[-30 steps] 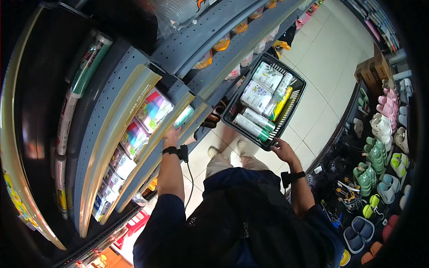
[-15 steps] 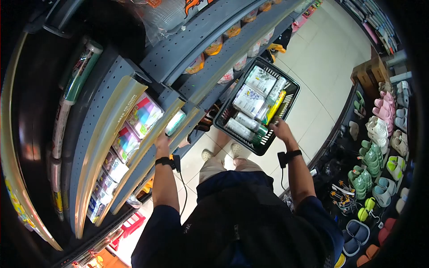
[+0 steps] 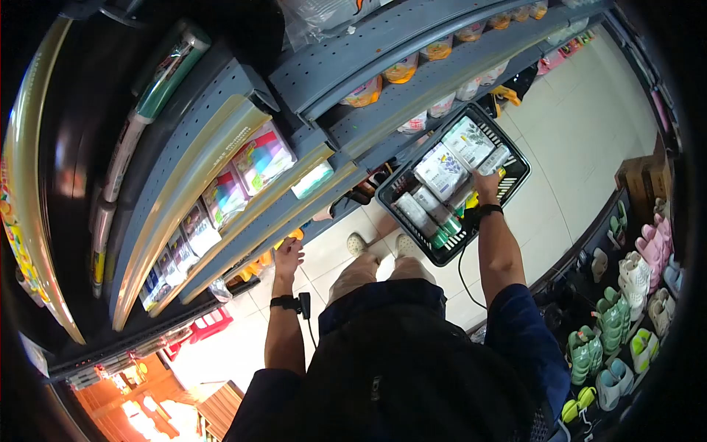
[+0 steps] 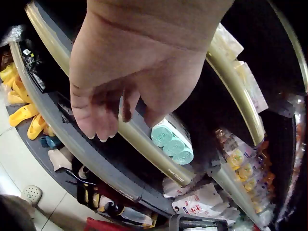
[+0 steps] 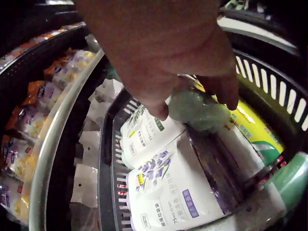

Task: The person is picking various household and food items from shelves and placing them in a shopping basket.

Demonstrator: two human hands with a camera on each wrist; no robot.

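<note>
My right hand (image 3: 486,188) reaches into a black shopping basket (image 3: 524,168). In the right wrist view its thumb and fingers curl round the green end of a plastic-wrapped roll (image 5: 197,110). White packs with a lavender print (image 5: 175,185) lie beside it, with a yellow pack (image 5: 250,127) on the other side. Two clear rolls with green ends (image 3: 445,217) lie at the near end of the basket. My left hand (image 4: 130,72) hangs with loosely bent fingers in front of the shelf edge, holding nothing. Past its thumb, a pack of mint-green rolls (image 4: 172,144) stands on the shelf.
Grey shelves (image 3: 353,44) run along the left, carrying colourful packs (image 3: 264,158) and orange-and-clear bagged goods (image 3: 401,70). Clogs and slippers (image 3: 615,313) line a rack on the right. Pale floor tiles (image 3: 560,177) lie between; a cardboard box (image 3: 641,177) stands beyond the rack.
My right hand has moved from the basket's near rim into it and onto a roll. My left hand has come away from the shelf edge beside the mint-green pack, back toward my body.
</note>
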